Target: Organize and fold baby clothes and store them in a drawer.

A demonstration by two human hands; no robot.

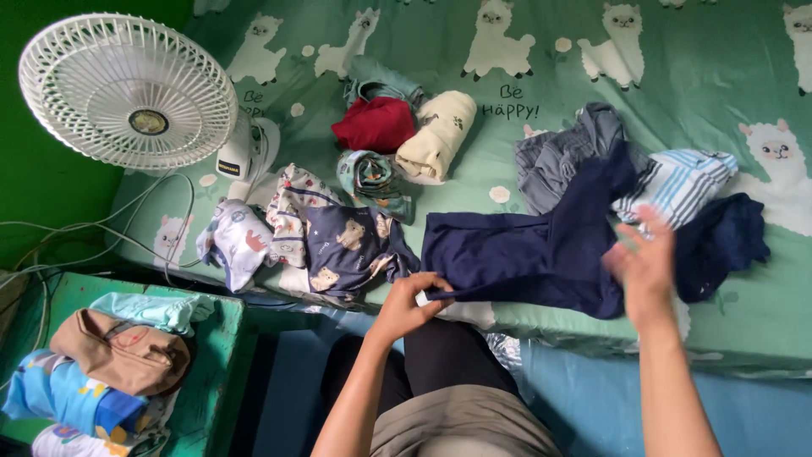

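At the far left a white table fan (128,91) stands at the corner of the bed, its cord (101,228) trailing off the edge, and below it a green side table (222,338) carries a heap of four folded pieces: a pale aqua one (152,310), a tan one (123,351), a blue printed one (63,393) and a white printed one (72,442) at the bottom. On the green alpaca-print bedsheet (710,59) lie two printed children's garments side by side, a white one with animals (237,241) and a navy one with bears (351,250). Behind them sit four rolled pieces: teal-grey (385,80), dark red (375,124), cream (438,135) and a green patterned roll (376,179). The left hand (410,305) pinches the lower left corner of the dark navy garment (524,254) between thumb and fingertips. That garment is plain, unprinted and matte, spread mostly flat along the near edge of the bed, with one part rising towards the pile behind it. The right hand (647,262) is motion-blurred, fingers loosely spread, at the garment's right edge; whether it grips the cloth cannot be told. Beyond it lie three unfolded pieces: a grey striped one (562,156), a white one with blue stripes (685,178) and a dark blue one (727,237) at the right.
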